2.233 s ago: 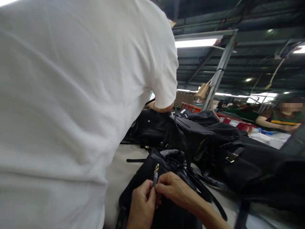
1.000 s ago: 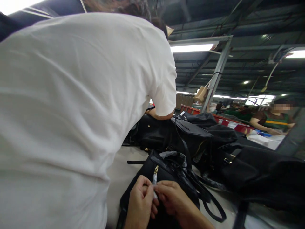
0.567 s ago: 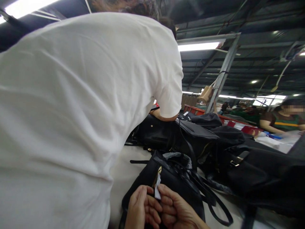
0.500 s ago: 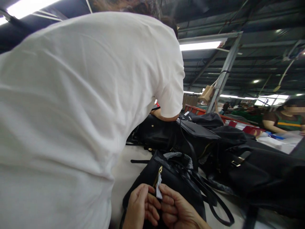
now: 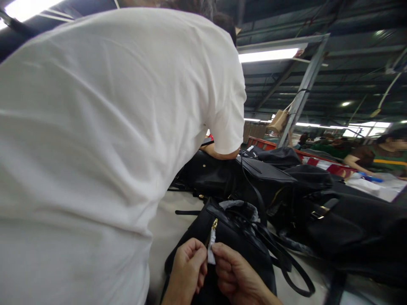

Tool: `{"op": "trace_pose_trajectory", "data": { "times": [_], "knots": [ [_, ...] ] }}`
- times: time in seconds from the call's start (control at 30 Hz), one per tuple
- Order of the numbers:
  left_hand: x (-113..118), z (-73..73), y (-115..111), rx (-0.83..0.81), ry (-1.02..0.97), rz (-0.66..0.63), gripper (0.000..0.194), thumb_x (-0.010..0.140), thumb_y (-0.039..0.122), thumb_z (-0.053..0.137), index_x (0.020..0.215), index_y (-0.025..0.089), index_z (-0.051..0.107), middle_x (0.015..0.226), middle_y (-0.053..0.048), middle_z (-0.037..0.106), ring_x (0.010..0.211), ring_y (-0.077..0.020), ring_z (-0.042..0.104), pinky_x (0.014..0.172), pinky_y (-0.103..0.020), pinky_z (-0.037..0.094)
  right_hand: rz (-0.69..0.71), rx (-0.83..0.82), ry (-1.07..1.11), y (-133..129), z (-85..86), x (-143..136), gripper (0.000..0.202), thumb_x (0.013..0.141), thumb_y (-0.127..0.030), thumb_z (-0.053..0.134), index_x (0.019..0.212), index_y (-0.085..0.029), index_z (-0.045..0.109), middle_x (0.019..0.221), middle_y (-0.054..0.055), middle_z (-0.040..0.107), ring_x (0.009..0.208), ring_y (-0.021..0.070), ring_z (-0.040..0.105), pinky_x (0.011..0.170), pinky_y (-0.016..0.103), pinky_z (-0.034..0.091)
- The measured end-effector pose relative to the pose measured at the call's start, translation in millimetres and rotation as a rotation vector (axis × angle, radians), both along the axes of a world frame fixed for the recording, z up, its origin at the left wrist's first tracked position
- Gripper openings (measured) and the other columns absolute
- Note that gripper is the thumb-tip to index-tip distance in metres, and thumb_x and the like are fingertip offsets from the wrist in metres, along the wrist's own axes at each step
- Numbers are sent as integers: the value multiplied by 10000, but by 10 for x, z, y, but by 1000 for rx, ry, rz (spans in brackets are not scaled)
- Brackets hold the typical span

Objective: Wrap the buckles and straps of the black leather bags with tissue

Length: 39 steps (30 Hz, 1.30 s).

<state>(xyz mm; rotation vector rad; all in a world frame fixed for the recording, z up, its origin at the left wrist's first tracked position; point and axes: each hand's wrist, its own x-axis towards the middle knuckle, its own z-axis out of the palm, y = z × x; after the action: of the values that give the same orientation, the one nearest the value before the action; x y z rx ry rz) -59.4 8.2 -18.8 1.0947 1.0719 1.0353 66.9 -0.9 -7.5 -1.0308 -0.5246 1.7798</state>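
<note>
A black bag (image 5: 241, 250) lies on the pale tabletop below me, with a gold zipper (image 5: 215, 223) on its upper face. From the zipper hangs a pull wrapped in white paper (image 5: 211, 248). My right hand (image 5: 237, 271) pinches the right edge of this wrapped pull between thumb and forefinger, its other fingers curled. On the other side, my left hand (image 5: 189, 267) is closed, thumb pressed to forefinger, right beside the wrapping. What its fingertips hold is hidden. The bag's handle (image 5: 238, 205) has clear plastic around it, and a long black strap (image 5: 295, 275) loops off to the right.
A person in a white shirt (image 5: 104, 127) leans over the table close on my left. More black bags (image 5: 349, 228) are heaped behind and to the right. Another person (image 5: 378, 154) works at the far right. A metal post (image 5: 305, 89) rises beyond the bags.
My left hand's fingers have closed from a loose, spread curl into a pinch beside the wrapped pull. The right hand keeps its pinch. The view has shifted slightly.
</note>
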Motion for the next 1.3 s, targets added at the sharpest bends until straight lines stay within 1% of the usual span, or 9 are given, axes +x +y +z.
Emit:
{"op": "trace_pose_trajectory", "data": {
  "times": [0.3, 0.53, 0.7, 0.8, 0.97, 1.03, 1.1, 1.2, 1.3],
  "knots": [
    [-11, -42, -68, 254, 289, 119, 236, 809, 406, 451, 685, 211, 501, 532, 47, 490, 412, -89, 482, 366, -174, 344, -145, 151, -386, -21, -7, -181, 377, 535, -481, 700, 587, -214, 439, 410, -141, 301, 369, 11, 194, 369, 182, 120],
    [-103, 30, 30, -65, -43, -92, 325, 641, 488, 576, 719, 178, 516, 568, 12, 608, 416, -95, 554, 378, -174, 403, -125, 156, -400, -9, -17, -171, 320, 535, -464, 654, 565, -212, 459, 387, -142, 290, 353, 11, 177, 372, 194, 106],
    [-74, 59, 20, -65, -25, -71, 329, 708, 502, 515, 734, 174, 528, 599, 2, 608, 454, -116, 587, 408, -197, 438, -201, 182, -459, 4, -56, -199, 307, 536, -458, 651, 548, -198, 489, 402, -107, 374, 354, 21, 254, 371, 197, 131],
    [-29, -18, -63, 152, 166, 34, 258, 811, 431, 499, 724, 190, 529, 604, 10, 585, 508, -133, 593, 447, -215, 450, -215, 190, -472, -9, -64, -215, 288, 558, -439, 643, 556, -187, 505, 438, -83, 425, 381, 29, 299, 380, 194, 152],
    [-19, -258, -158, 850, 575, 296, 246, 923, 185, 419, 769, 206, 609, 660, -11, 651, 596, -141, 641, 564, -211, 480, -176, 143, -427, -49, -3, -230, 287, 546, -439, 632, 569, -204, 468, 418, -127, 314, 379, 21, 227, 385, 196, 122],
    [-31, -335, -148, 1119, 598, 321, 267, 939, 150, 388, 887, 201, 645, 727, -31, 694, 643, -143, 678, 601, -194, 509, -157, 114, -390, -59, 27, -232, 314, 530, -448, 637, 573, -220, 425, 420, -142, 276, 375, 17, 203, 388, 196, 103],
    [-45, -366, -128, 1232, 541, 303, 281, 937, 126, 382, 968, 194, 654, 770, -40, 712, 686, -140, 694, 639, -180, 525, -141, 90, -356, -63, 46, -230, 338, 515, -451, 646, 580, -228, 401, 422, -149, 258, 372, 13, 188, 390, 194, 88],
    [-83, -316, -106, 995, 363, 217, 230, 891, 126, 451, 852, 189, 669, 763, -38, 697, 705, -139, 680, 668, -191, 525, -129, 70, -320, -56, 53, -215, 349, 490, -436, 663, 568, -227, 394, 410, -155, 251, 367, 7, 174, 389, 192, 75],
    [-137, -212, -100, 471, 80, 5, 195, 844, 291, 550, 704, 178, 625, 757, -54, 681, 713, -168, 667, 622, -231, 534, -121, 63, -291, -46, 44, -183, 346, 486, -418, 673, 552, -224, 395, 396, -158, 248, 364, 3, 156, 387, 190, 70]
  ]
}}
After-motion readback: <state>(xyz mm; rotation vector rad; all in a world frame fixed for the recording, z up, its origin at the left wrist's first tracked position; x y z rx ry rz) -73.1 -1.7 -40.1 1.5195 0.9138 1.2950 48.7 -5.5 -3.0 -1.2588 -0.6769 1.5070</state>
